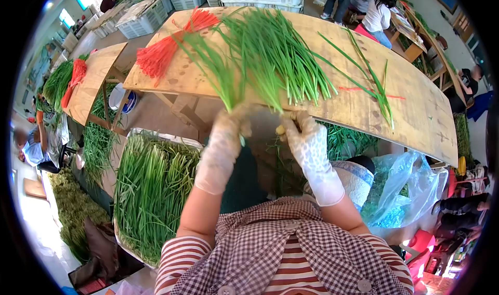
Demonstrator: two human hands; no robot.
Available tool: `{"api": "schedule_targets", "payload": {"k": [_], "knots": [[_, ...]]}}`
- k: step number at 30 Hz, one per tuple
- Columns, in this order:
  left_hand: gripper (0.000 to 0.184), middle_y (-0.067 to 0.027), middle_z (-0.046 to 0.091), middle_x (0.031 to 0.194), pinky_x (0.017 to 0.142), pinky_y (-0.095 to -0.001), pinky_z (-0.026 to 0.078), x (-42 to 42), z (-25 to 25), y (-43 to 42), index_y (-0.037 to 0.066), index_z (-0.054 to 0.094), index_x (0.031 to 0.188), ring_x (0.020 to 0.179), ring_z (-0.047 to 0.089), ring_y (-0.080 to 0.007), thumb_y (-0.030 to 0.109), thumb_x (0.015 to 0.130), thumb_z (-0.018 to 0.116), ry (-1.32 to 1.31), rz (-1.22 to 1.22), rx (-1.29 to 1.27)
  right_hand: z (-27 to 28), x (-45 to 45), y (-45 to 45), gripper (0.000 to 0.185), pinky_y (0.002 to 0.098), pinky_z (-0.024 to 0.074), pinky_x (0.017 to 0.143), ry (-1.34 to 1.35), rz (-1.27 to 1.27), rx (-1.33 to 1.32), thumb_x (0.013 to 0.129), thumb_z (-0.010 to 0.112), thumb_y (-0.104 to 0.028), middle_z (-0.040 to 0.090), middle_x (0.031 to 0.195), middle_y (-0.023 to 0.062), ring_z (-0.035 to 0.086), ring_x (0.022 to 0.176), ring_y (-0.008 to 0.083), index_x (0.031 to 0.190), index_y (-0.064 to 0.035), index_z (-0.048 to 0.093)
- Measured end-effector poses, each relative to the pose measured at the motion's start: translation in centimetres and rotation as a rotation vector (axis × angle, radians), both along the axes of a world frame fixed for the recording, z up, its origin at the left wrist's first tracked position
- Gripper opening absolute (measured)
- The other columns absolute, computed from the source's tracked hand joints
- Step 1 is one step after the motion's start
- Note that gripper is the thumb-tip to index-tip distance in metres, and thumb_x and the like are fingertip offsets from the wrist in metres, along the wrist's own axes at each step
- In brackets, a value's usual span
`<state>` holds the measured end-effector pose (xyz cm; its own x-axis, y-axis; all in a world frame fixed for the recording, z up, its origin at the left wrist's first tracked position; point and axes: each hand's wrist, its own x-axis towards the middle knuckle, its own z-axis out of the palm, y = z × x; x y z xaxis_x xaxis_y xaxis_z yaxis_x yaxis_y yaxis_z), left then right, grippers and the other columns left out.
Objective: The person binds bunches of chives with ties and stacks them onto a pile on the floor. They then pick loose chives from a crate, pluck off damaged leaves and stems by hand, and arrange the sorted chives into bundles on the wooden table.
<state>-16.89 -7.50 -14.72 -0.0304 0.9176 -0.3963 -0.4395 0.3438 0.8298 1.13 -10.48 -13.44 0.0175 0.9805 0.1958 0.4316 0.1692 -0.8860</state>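
Both my hands wear pale gloves and are raised at the near edge of the wooden table [364, 113]. My left hand [231, 126] is closed round the lower ends of a bunch of long green stalks [215, 74], blurred by motion. My right hand [300, 128] pinches the pale ends of a thinner bunch [264, 84]. Beyond my hands lies a larger pile of green stalks [301, 61]. A few loose stalks [371, 79] rest to its right. A bundle of red ties [163, 55] lies on the table's left part.
A white crate packed with green stalks [156, 191] stands at my left. To the right are a clear plastic bag [405, 186] and a bucket-like container [351, 180]. A smaller table [99, 71] holds greens and red ties. Other people work at the upper right and far left.
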Motion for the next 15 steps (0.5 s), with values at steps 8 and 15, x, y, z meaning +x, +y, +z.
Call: {"api": "schedule_targets", "payload": {"k": [8,15], "knots": [[0.015,-0.003,0.061,0.072,0.04,-0.0208,0.027,3.7,-1.7,-2.7,0.001,0.06,0.093,0.042,0.037,-0.0062,0.003,0.081,0.069,-0.039,0.046,0.044,-3.3,-0.3,-0.5,0.018,0.0227,0.0507,0.07,0.462,0.055,-0.347,0.087,0.066,-0.011,0.07,0.084,0.0061,0.063,0.075,0.01,0.098,0.0035,0.067],[0.021,-0.0086,0.068,0.08,0.039,-0.0194,0.027,1.4,-0.9,-2.0,-0.001,0.06,0.099,0.043,0.04,-0.0052,0.002,0.08,0.069,-0.087,0.213,0.118,-4.4,3.0,-2.1,0.024,0.0325,0.0524,0.079,-0.023,0.234,-0.387,0.082,0.069,-0.023,0.07,0.095,0.0111,0.067,0.086,0.0233,0.098,-0.0046,0.07]]}}
